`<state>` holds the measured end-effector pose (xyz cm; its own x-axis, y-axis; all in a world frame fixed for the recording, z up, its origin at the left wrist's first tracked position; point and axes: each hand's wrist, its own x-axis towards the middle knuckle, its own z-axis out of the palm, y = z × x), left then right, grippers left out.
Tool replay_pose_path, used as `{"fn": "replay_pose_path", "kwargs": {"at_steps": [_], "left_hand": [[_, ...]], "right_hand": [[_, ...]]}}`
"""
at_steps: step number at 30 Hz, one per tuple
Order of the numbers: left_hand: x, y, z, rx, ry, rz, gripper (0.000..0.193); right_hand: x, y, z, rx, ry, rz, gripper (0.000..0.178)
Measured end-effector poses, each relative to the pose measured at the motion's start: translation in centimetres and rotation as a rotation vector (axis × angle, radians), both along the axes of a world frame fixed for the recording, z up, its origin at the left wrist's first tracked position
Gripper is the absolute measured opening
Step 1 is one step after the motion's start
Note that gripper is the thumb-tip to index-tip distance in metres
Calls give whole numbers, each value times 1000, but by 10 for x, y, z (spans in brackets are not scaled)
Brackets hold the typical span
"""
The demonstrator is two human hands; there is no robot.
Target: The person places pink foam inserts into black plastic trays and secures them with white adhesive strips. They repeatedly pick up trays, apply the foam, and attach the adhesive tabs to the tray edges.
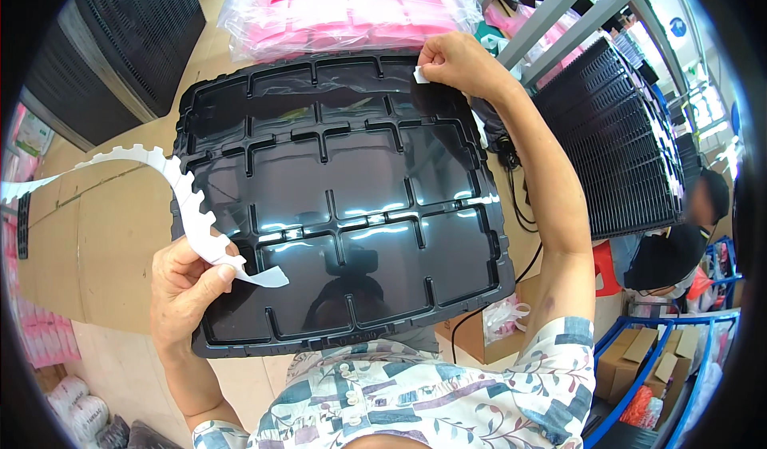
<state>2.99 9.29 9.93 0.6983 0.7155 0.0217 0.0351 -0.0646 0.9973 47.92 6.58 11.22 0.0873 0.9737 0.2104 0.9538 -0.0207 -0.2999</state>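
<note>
A large glossy black plastic tray (288,161), divided by raised ribs into shallow compartments, lies in front of me. My left hand (182,293) is closed over the tray's near left side, pinching a white notched paper strip (192,205). The strip's short end hangs over the tray, while its long part curls up and away to the left edge of the view. At the tray's far right corner, my right hand (462,64) pinches a small white piece (420,75), perhaps a sticker, against or just above the rim. Its fingertips partly cover that piece.
Pink packs in clear plastic (351,9) lie beyond the tray. Black tray stacks stand at left (120,45) and right (611,141). Grey metal bars (559,21) rise at far right. A black cable (519,209) hangs beside the tray. Another person (667,257) is at right, near boxes (635,361).
</note>
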Motion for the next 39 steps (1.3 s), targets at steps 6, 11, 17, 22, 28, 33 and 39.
{"fn": "replay_pose_path", "kwargs": {"at_steps": [6, 11, 17, 22, 28, 33, 39], "left_hand": [[-1, 1, 0, 5, 5, -10, 20], [-3, 3, -2, 11, -21, -30, 22], [-8, 9, -1, -7, -47, -117, 12], [-7, 8, -3, -36, -54, -86, 14], [-8, 8, -2, -46, -60, -78, 16], [-3, 2, -1, 4, -17, -10, 13], [-7, 7, -2, -35, -48, -65, 13]], "right_hand": [[-4, -3, 1, 53, -231, 98, 14], [-21, -12, 2, 27, -488, 169, 15], [-5, -2, 1, 48, -295, 142, 14], [-16, -3, -4, 65, -494, 103, 12], [-13, -5, 11, 33, -362, 248, 11], [-8, 5, 2, -3, -211, 44, 13], [-13, 2, 1, 31, -371, 123, 11]]}}
